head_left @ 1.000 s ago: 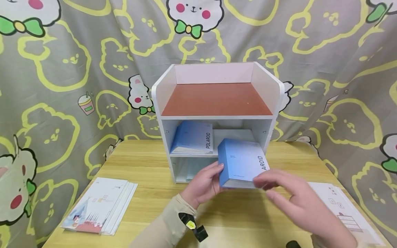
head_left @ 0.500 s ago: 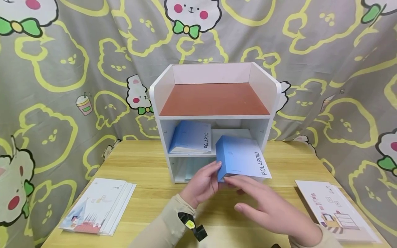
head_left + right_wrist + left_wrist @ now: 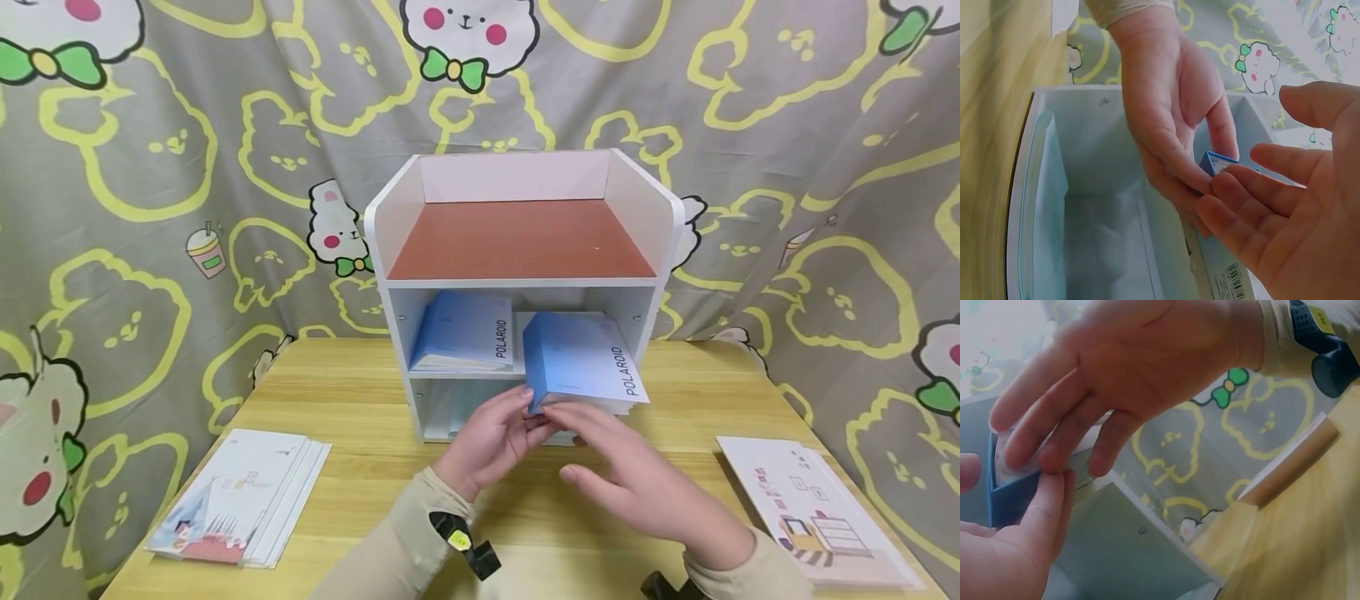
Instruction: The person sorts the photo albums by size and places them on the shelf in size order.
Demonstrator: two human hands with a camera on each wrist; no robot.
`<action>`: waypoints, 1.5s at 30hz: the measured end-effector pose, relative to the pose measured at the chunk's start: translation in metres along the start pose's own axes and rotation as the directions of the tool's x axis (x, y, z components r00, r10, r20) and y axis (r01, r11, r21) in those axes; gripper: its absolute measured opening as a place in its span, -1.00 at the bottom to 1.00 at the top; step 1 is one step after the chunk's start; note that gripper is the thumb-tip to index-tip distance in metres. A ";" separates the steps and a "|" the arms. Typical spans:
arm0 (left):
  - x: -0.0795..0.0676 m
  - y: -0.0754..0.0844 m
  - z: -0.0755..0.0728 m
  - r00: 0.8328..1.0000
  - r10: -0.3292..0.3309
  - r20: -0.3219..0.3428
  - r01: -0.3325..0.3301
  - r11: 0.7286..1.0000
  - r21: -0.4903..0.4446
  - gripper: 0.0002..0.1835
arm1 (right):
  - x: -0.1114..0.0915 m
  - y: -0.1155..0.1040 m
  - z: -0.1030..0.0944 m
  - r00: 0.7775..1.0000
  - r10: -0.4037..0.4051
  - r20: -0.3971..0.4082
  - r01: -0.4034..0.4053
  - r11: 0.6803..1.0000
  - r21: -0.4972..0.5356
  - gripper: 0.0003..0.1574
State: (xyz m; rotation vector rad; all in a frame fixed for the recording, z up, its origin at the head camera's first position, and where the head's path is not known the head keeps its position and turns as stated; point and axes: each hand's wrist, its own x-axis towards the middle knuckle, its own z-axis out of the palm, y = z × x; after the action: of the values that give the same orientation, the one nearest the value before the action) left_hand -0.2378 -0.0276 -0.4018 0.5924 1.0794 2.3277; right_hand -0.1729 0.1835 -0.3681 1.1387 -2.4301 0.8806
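A blue photo album (image 3: 581, 358) printed POLAROID lies partly inside the white shelf unit's middle compartment, its near end jutting past the shelf edge. My left hand (image 3: 491, 437) pinches its near left corner, thumb on the spine side and fingers underneath. Nearly straight fingers of my right hand (image 3: 637, 483) touch the album's near end, the thumb held apart. In the right wrist view, only a small blue corner of the album (image 3: 1209, 164) shows between both hands. A second blue POLAROID album (image 3: 467, 332) lies in the same compartment's left side.
The shelf unit (image 3: 521, 283) has a brown top board and a lower compartment with a pale, thin item (image 3: 463, 408). White illustrated booklets lie on the wooden table (image 3: 360, 517): a left stack (image 3: 240, 500) and a right stack (image 3: 821, 517). A patterned curtain (image 3: 225, 167) surrounds the table.
The held album has moved away from me, farther into the middle compartment. My right hand has shifted left, from the album's near right corner to near its left end beside my left hand.
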 end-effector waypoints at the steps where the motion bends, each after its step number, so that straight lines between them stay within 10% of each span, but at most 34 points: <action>1: 0.000 0.000 0.000 1.000 0.002 0.003 -0.002 1.000 0.008 -0.76 | 0.001 0.001 0.000 1.000 0.001 -0.009 -0.001 1.000 -0.001 -0.18; 8: -0.003 0.009 -0.004 0.997 -0.074 -0.014 0.075 0.954 0.290 -0.57 | -0.002 0.008 -0.011 0.999 0.044 -0.020 -0.045 0.997 -0.057 -0.27; 11: -0.011 0.025 -0.005 0.991 -0.103 -0.090 0.137 0.792 0.595 -0.42 | -0.006 0.010 -0.022 0.996 0.085 -0.014 -0.086 0.993 -0.079 -0.34; 15: -0.027 0.048 0.000 0.990 -0.014 -0.139 0.132 0.423 0.897 -0.41 | -0.010 0.013 -0.034 0.990 0.140 -0.002 -0.140 0.985 -0.104 -0.39; 18: -0.037 0.060 0.008 0.996 0.063 -0.069 0.051 0.250 0.967 -0.52 | -0.011 0.015 -0.038 0.986 0.164 0.007 -0.162 0.980 -0.114 -0.41; 25: -0.037 0.056 0.018 0.994 0.030 0.107 -0.108 0.050 0.993 -0.53 | -0.011 0.019 -0.038 0.988 0.153 -0.014 -0.154 0.978 -0.139 -0.42; 30: -0.034 0.049 0.019 0.993 0.061 0.104 -0.105 0.023 0.994 -0.51 | -0.011 0.021 -0.035 0.988 0.150 -0.020 -0.152 0.977 -0.152 -0.42; 45: -0.025 0.039 0.006 0.993 0.108 0.045 -0.059 0.123 0.991 -0.46 | -0.008 0.034 -0.025 0.984 0.175 -0.033 -0.178 0.970 -0.164 -0.43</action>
State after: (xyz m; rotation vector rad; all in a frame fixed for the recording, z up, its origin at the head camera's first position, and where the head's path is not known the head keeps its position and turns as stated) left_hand -0.2254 -0.0613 -0.3717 1.0596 2.7014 1.2566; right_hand -0.1932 0.2211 -0.3670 0.8627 -2.5649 0.7170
